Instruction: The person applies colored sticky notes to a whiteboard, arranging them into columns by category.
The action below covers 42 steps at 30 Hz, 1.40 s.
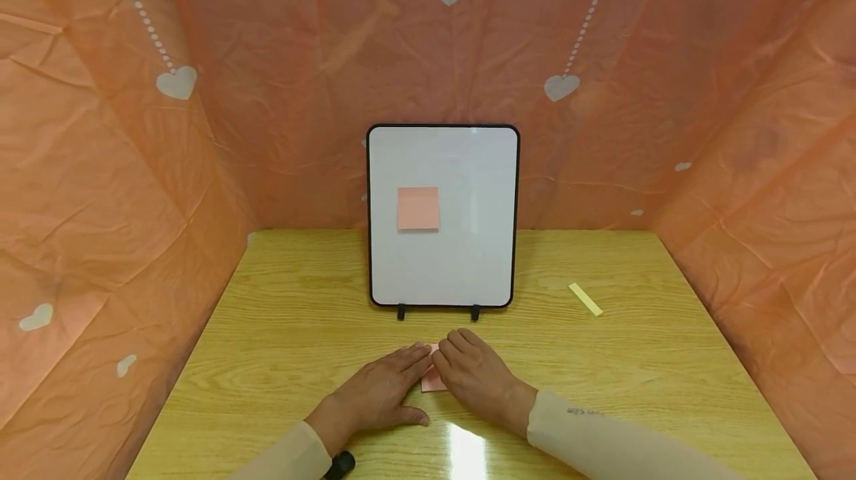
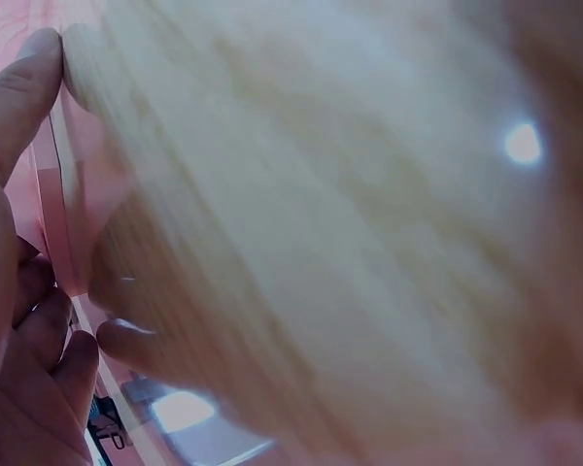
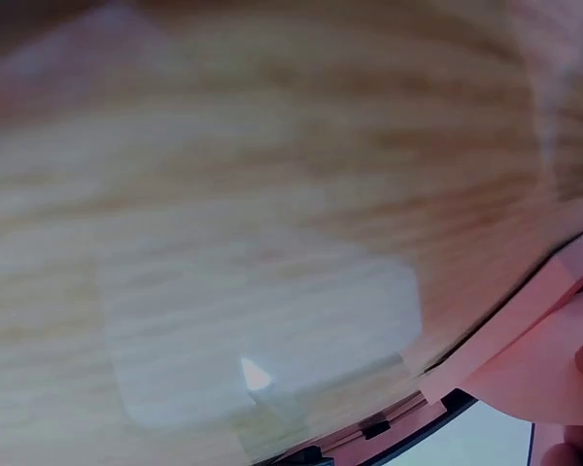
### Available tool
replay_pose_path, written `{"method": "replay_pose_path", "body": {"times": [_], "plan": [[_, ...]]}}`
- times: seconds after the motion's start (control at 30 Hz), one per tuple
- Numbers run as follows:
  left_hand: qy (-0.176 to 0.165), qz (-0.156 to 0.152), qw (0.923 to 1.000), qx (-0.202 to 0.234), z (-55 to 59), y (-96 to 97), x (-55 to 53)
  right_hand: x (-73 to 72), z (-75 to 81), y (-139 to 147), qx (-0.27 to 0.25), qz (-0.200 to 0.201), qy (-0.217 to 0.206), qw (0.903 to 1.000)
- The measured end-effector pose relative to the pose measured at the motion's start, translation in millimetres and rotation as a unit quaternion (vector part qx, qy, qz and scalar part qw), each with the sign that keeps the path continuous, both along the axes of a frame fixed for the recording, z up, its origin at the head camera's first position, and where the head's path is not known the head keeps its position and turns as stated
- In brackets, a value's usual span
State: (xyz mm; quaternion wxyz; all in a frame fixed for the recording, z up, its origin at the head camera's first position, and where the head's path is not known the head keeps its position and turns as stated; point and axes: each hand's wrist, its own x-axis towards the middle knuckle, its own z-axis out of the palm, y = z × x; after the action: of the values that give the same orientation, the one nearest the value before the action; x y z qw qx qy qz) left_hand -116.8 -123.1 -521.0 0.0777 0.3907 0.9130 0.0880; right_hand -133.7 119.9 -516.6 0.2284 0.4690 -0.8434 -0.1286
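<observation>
A pink sticky note pad or stack (image 1: pixel 433 380) lies on the wooden table between both hands, partly covered by them. My left hand (image 1: pixel 386 391) rests palm down at its left edge, fingers extended and thumb spread. From the right, my right hand (image 1: pixel 478 376) curls its fingers over the pad's upper right part. In the right wrist view a pink sheet (image 3: pixel 534 379) bends up from a flat pink layer, with fingertips of the right hand against it. How the thumb sits is hidden.
Behind the hands stands a whiteboard (image 1: pixel 461 264) with a black frame on two small feet. One pink sticky note (image 1: pixel 417 209) is stuck on it. A narrow yellow strip (image 1: pixel 585 299) lies on the table (image 1: pixel 301 294) at right. Orange cloth (image 1: pixel 301 93) with hearts surrounds three sides.
</observation>
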Motion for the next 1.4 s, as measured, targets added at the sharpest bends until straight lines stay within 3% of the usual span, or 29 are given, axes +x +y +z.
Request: {"method": "replay_pose_path", "body": {"times": [0.37, 0.63, 1.03, 1.23, 1.4], "plan": [[0.016, 0.002, 0.9998, -0.011, 0.5, 0.8, 0.6, -1.5, -0.1, 0, -0.015, -0.001, -0.010, 0.9998], [0.063, -0.020, 0.9964, -0.053, 2.0, 0.9, 1.8, -1.5, -2.5, 1, -0.031, -0.009, -0.022, 0.9993], [0.058, -0.020, 0.9973, -0.040, 1.5, -0.7, 1.6, -1.0, -3.9, 2, -0.031, -0.014, -0.033, 0.9989], [0.050, 0.008, 0.9987, -0.011, 4.8, -5.3, 4.5, -2.4, -3.7, 2, -0.048, -0.015, -0.038, 0.9980], [0.089, 0.047, 0.9948, 0.021, 8.4, -14.3, 13.2, -5.3, -3.6, 1, -0.073, -0.020, -0.038, 0.9964]]}}
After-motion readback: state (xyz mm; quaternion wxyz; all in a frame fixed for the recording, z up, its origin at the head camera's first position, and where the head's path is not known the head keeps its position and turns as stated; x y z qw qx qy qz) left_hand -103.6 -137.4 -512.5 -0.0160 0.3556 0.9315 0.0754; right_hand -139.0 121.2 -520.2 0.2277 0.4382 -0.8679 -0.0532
